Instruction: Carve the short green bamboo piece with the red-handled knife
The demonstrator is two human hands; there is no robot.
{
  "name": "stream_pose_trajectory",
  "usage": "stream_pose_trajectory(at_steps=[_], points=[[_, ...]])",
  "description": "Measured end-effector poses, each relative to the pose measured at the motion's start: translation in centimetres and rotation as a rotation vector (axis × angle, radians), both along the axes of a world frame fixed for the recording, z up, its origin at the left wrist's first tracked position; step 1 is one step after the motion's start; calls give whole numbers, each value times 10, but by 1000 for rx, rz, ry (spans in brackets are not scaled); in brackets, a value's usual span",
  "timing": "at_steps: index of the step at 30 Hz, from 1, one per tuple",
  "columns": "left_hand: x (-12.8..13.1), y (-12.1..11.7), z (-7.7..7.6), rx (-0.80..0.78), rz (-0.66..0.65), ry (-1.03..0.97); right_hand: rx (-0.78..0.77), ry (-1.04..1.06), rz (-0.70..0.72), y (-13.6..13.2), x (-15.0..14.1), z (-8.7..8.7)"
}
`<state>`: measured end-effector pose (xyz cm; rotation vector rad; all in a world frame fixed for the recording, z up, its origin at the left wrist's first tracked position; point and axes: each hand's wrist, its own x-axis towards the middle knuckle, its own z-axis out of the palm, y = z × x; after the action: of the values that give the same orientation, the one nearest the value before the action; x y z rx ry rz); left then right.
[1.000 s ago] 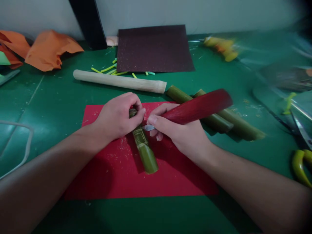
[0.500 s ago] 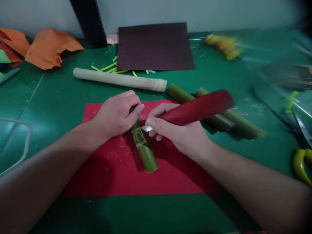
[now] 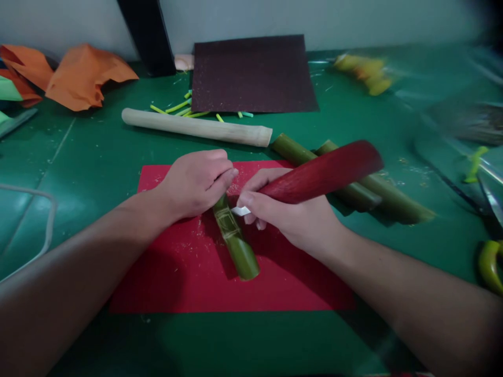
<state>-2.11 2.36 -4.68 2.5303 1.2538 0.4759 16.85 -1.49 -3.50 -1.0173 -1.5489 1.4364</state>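
Observation:
My left hand [image 3: 200, 180] is closed around the far end of a short green bamboo piece [image 3: 243, 259], which slants toward me. Pale carved lines mark the bamboo's surface just below my fingers. In my right hand [image 3: 283, 209] is a carving knife [image 3: 322, 175] with a thick red handle, held like a pen, the handle rising to the right. Its short bright blade points left and is at the carved part of the bamboo; whether it touches, I cannot tell. Beneath both lies a red sheet [image 3: 157, 283] sprinkled with fine shavings.
A pale peeled bamboo stick [image 3: 196, 128] lies beyond my hands. Behind it is a dark brown sheet [image 3: 255, 73]. Two green bamboo pieces [image 3: 396, 199] rest at right, near yellow-handled scissors [image 3: 489, 267]. Crumpled orange paper [image 3: 86, 78] sits far left on the green table [image 3: 86, 152].
The whole view has shifted slightly, so things appear a little further right. Both hands keep their grips, and the blade stays at the carved lines.

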Motion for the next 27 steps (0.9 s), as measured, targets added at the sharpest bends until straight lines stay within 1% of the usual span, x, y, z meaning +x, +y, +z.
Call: stream_pose_trajectory(at_steps=[4, 8, 13, 17, 21, 24, 27], points=[[0, 0, 1, -21, -5, 12, -51, -12, 47, -1, 2, 3], [0, 0, 2, -37, -16, 15, -67, -30, 53, -2, 3, 5], [1, -1, 2, -43, -40, 9, -87, -25, 76, -2, 2, 7], [1, -1, 1, -49, -50, -12, -138, -28, 108, -2, 3, 8], [0, -1, 2, -66, -52, -26, -145, -24, 125, -2, 3, 7], [0, -1, 3, -81, -60, -37, -155, 4, 123, -3, 4, 5], [0, -2, 2, -73, -70, -50, -112, 18, 76, -3, 4, 4]])
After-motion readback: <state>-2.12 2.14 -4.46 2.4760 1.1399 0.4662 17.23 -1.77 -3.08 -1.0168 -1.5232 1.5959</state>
